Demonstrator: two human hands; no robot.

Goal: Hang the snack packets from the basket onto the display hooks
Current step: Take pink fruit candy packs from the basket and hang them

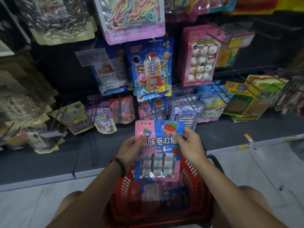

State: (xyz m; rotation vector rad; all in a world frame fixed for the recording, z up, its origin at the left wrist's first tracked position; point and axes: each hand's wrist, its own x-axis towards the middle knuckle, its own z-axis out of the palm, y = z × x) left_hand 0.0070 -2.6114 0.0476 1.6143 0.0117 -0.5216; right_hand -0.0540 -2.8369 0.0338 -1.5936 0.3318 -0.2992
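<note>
I hold a pink and blue snack packet [157, 150] with strawberry and blueberry pictures upright in front of me, above a red plastic basket [195, 181]. My left hand [131, 148] grips its left edge, thumb on the front. My right hand [189, 143] grips its right edge. More of the same packets [158, 193] lie in the basket. Directly beyond, matching packets [153, 109] hang on a low display hook.
The dark display wall carries many hanging packets: a blue candy-machine pack [152, 69], a pink snowman pack [201, 56], a blue and white pack [185, 111], purple and red packs [105, 112] at the left. Bare wire hooks [218, 89] stick out at the right. A pale tiled floor [29, 203] lies below.
</note>
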